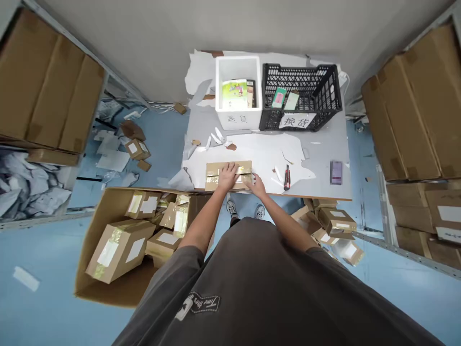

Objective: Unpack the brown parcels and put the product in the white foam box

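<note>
A small flat cardboard box (212, 171) with shiny tape across its top lies at the table's front edge. A dark slit runs along the middle of its top. My left hand (226, 177) rests over the top, fingers closed against the cardboard near the slit. At the right end, my right hand (257, 185) grips the box by its edge; some of its fingertips are hidden. Right of the hands, a red and black utility knife (287, 178) lies on the table (324, 158).
At the back stand a white bin (239, 120) with books and a black crate (302, 122) with small packages. Paper scraps (216, 138) litter the tabletop. On the left, a large carton (118, 298) holds several boxes; more boxes (336, 221) lie on the floor at right.
</note>
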Available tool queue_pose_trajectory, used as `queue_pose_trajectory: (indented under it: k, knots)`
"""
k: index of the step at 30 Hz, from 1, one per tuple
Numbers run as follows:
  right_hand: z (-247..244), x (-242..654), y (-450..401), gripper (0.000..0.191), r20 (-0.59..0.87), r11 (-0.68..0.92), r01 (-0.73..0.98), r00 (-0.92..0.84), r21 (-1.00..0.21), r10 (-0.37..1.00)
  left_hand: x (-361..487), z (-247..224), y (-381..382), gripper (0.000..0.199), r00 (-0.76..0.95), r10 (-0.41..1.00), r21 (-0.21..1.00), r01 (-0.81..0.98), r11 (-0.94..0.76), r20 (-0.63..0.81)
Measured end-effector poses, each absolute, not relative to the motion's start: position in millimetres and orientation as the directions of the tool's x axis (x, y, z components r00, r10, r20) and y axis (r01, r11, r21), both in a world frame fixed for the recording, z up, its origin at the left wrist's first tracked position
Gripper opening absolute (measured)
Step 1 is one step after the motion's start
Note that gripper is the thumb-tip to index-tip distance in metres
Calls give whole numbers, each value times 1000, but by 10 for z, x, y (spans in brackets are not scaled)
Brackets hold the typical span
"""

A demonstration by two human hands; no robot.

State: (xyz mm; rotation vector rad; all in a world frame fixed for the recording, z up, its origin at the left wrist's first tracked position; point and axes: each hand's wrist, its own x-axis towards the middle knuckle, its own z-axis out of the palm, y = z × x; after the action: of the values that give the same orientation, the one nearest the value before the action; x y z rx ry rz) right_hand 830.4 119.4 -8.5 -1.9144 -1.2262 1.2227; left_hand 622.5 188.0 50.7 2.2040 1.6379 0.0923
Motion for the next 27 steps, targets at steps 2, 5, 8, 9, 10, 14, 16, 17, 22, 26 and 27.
queue_pose_trajectory:
  k: [2,5,8,9,10,14,16,17,22,26,27]
  knots:
    - [-38,8221,1325,81,-403,-450,452,200,-770,893,5943,589,1966,54,257,949,338,923,-185,-183]
    - [40,8198,1717,80,-412,-469,567,236,-677,880,5465,684,2020,55,134,974,345,936,-64,-183]
    - [100,7991,2236,80,-404,-444,643,221,-624,888,5114,727,1954,45,34,972,349,936,51,-233]
    - [111,7866,2406,79,-393,-426,655,208,-623,895,5036,729,1913,43,-15,968,349,931,105,-252]
    - [118,7726,2563,77,-382,-409,662,195,-628,903,4973,726,1869,42,-71,962,353,921,165,-265]
    - [184,7218,2982,72,-356,-379,656,176,-652,918,4758,672,1750,44,-302,915,416,820,393,-269]
    - [274,7098,3014,74,-350,-393,643,201,-657,915,4640,632,1757,43,-385,872,465,739,488,-303]
    - [331,7071,2976,77,-332,-386,640,210,-664,920,4585,608,1774,44,-403,852,498,692,523,-335]
    - [533,6948,2382,95,-176,-197,694,103,-692,979,4483,464,1855,75,-410,851,652,555,518,-328]
    - [494,6783,2024,108,-243,-236,725,97,-647,965,4593,393,1814,59,-17,989,599,795,101,-144]
    - [484,6784,2003,108,-236,-233,713,97,-662,967,4631,390,1800,50,137,979,591,807,-21,-152]
